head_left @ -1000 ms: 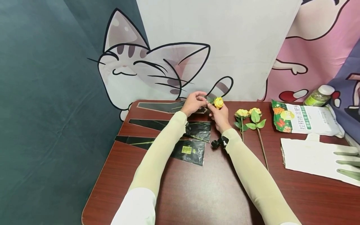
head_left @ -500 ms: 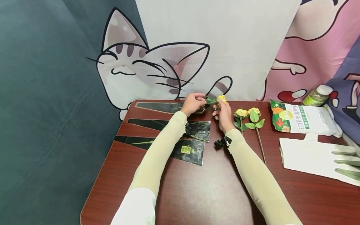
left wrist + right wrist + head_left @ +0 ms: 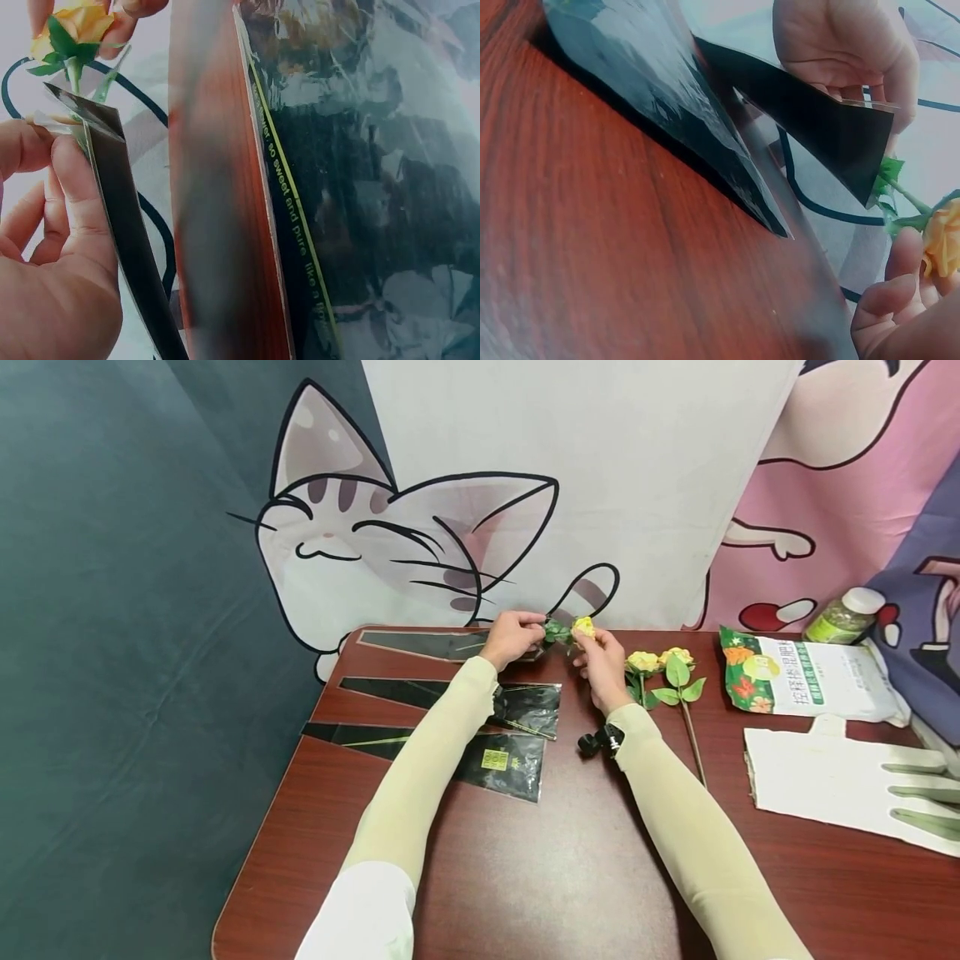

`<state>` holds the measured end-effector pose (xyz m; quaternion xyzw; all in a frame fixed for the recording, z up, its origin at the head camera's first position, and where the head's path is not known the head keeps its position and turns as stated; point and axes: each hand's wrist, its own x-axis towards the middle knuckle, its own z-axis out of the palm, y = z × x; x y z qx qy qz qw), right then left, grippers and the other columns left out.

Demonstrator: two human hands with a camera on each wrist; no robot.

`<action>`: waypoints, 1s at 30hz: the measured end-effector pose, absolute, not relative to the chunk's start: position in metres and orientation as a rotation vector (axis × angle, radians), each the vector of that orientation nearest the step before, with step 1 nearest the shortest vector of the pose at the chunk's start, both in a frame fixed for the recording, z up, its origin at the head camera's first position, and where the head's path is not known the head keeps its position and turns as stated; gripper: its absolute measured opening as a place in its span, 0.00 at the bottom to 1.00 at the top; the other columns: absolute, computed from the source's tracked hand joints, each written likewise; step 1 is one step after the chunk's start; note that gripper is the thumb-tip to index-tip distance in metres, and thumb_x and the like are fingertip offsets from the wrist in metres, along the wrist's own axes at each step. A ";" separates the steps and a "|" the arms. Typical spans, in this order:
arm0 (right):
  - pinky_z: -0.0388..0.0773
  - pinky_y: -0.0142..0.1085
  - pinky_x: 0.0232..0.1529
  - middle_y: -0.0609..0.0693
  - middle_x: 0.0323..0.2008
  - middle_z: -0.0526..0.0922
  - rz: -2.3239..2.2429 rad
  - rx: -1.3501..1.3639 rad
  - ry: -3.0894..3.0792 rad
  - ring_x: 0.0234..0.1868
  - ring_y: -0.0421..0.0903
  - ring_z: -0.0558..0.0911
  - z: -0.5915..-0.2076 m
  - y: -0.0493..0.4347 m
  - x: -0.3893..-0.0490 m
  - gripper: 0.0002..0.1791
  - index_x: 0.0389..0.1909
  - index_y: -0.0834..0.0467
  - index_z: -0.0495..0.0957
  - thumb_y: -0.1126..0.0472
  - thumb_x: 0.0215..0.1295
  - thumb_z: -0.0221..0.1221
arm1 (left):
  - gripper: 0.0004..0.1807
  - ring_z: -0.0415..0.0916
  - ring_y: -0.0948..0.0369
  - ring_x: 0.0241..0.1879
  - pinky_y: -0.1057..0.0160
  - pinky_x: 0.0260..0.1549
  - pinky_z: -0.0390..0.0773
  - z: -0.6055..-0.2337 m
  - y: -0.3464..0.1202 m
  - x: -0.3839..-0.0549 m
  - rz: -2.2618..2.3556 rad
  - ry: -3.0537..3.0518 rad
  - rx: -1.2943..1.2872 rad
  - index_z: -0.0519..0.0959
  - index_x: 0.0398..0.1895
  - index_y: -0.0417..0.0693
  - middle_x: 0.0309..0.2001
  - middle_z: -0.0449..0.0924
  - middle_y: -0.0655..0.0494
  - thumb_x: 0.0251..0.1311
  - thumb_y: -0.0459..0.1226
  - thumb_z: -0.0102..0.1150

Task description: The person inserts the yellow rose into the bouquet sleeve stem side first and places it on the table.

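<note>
My left hand (image 3: 514, 637) pinches the rim of a black flower sleeve (image 3: 124, 202) between thumb and fingers at the back of the table. A yellow rose (image 3: 583, 626) lies with its stem running into the sleeve's mouth; the lower stem is hidden inside. Its bloom and several green leaves stick out past the rim. At the bloom, my right hand (image 3: 602, 664) holds the flower, thumb and fingertips around the base of the petals, as the right wrist view shows with the rose (image 3: 943, 236) beside the thumb.
Two more black sleeves (image 3: 517, 706) lie flat in front of the left hand. Right of the right hand lie two yellow roses (image 3: 678, 657). Farther right are a printed bag (image 3: 817, 681), a lidded jar (image 3: 845, 617) and a white glove (image 3: 832, 772). A cat-print curtain (image 3: 637, 510) hangs behind.
My right hand has moved from the stem beside the left fingers rightward to the bloom. More green leaves show between the hands now. The left hand stays almost in place.
</note>
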<state>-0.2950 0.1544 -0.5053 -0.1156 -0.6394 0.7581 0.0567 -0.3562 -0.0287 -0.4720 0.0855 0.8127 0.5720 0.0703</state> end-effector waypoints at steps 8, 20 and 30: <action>0.72 0.28 0.21 0.43 0.34 0.80 2.265 -0.320 -1.965 0.24 0.38 0.77 -0.507 0.156 -0.296 0.16 0.56 0.52 0.83 0.51 0.72 0.68 | 0.21 0.86 0.63 0.34 0.65 0.38 0.89 -0.473 -0.030 -0.356 1.674 2.444 0.277 0.86 0.62 0.45 0.44 0.90 0.52 0.67 0.31 0.60; 0.70 0.29 0.17 0.42 0.29 0.77 2.249 -0.274 -1.864 0.19 0.37 0.77 -0.512 0.151 -0.299 0.17 0.42 0.48 0.72 0.49 0.68 0.72 | 0.21 0.84 0.64 0.30 0.66 0.34 0.88 -0.471 -0.028 -0.354 1.640 2.445 0.328 0.85 0.63 0.43 0.40 0.89 0.55 0.68 0.31 0.61; 0.70 0.29 0.17 0.41 0.28 0.78 2.227 -0.253 -1.908 0.19 0.38 0.77 -0.515 0.145 -0.301 0.17 0.43 0.51 0.74 0.52 0.67 0.73 | 0.21 0.85 0.62 0.33 0.64 0.37 0.89 -0.469 -0.025 -0.350 1.608 2.440 0.359 0.84 0.64 0.45 0.42 0.89 0.54 0.69 0.32 0.61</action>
